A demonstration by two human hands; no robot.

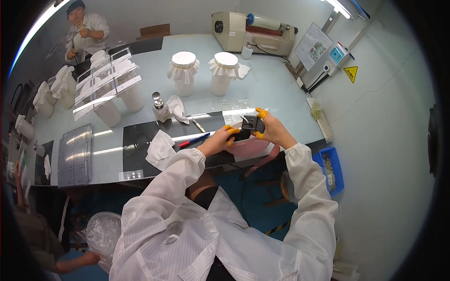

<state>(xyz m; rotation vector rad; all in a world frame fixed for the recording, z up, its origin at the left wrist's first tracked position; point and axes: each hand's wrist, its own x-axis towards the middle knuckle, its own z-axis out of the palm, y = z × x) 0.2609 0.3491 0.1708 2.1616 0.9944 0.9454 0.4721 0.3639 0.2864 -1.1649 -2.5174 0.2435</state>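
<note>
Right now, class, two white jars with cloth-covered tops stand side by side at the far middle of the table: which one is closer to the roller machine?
The right-hand jar: it stands closer to the beige roller machine, while the left-hand jar stands farther along the table.

Far beyond the hands and to their right, a yellow triangular warning sign [350, 72] hung on the wall. Just left of it sat a small device with a blue screen [336, 54], and further left a white printed sheet [312, 46] leaned there. A brown cardboard box [154, 30] stood far beyond, leftward.
</note>
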